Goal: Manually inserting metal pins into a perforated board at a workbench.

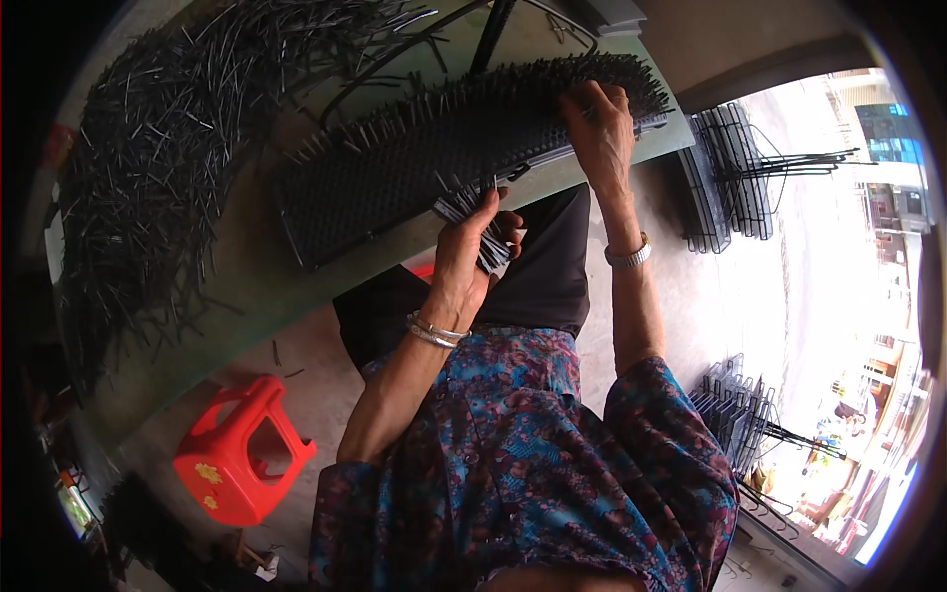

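Observation:
A long dark board (pixel 345 202) with a dense grid of small dimples or holes lies along the table's near edge. Thin black strips (pixel 414 111) stand upright in rows over its far side and right end. My left hand (pixel 466 252) is closed around a bundle of short dark strips (pixel 459 205), just in front of the board's near edge. At the right end, my right hand (pixel 602 128) reaches over the board with fingers pinched down among the standing strips. Whatever lies between those fingertips is hidden.
A big heap of loose black strips (pixel 168 148) covers the left of the greenish glass-topped table (pixel 247 306). A red plastic stool (pixel 222 483) stands on the floor at left. Dark wire racks (pixel 725 178) stand at right, with more racks (pixel 735 414) nearer.

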The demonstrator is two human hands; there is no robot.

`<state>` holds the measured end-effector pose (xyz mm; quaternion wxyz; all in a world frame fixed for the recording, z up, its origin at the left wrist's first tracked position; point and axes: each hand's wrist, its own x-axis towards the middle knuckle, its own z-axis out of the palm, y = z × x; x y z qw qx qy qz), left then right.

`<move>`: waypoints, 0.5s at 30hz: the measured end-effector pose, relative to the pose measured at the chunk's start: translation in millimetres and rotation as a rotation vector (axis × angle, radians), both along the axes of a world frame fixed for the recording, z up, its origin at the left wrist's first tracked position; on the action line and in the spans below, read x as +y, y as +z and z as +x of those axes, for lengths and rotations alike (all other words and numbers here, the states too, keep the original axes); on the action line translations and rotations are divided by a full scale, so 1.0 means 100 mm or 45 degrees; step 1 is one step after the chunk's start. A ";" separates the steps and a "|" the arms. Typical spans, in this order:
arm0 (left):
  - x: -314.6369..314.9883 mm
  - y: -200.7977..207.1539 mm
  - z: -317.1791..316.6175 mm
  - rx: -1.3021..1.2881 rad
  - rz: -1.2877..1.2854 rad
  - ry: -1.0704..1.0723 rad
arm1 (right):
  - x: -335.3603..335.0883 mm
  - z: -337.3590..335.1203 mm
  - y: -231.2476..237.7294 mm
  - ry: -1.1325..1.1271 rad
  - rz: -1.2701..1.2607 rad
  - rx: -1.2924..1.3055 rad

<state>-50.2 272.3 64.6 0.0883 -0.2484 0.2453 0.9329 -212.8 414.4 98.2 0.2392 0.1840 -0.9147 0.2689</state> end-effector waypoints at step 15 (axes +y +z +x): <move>0.00 -0.01 0.01 -0.018 -0.012 0.011 | 0.09 0.07 0.05 0.153 0.207 0.161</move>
